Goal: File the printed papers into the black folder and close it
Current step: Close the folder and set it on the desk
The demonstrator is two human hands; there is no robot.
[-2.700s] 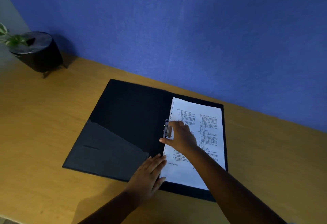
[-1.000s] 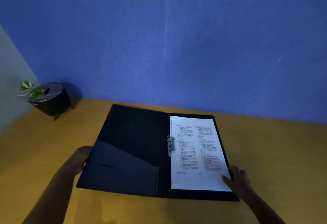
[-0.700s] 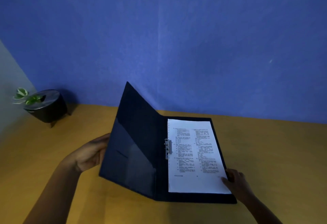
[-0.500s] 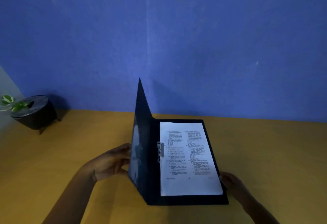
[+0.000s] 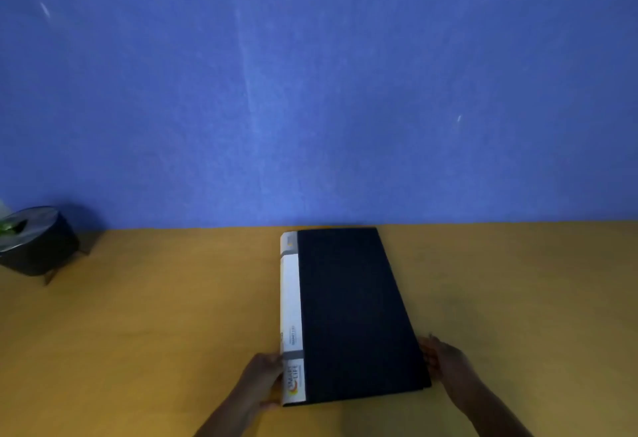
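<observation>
The black folder (image 5: pixel 352 315) lies flat and closed on the wooden table, its white spine label on the left side. The printed papers are hidden inside it. My left hand (image 5: pixel 262 381) rests against the near end of the spine, fingers touching the label. My right hand (image 5: pixel 445 364) touches the folder's right edge near the front corner, fingers spread along the edge. Neither hand visibly grips the folder; both only press against its sides.
The yellow-brown table (image 5: pixel 155 326) runs up to a blue wall (image 5: pixel 310 91). A black round pot with a green plant (image 5: pixel 34 243) stands at the far left by the wall.
The left cover, standing upright half a second ago, has swung over onto the papers and the folder is now closed. My left hand moved from the cover to the spine.
</observation>
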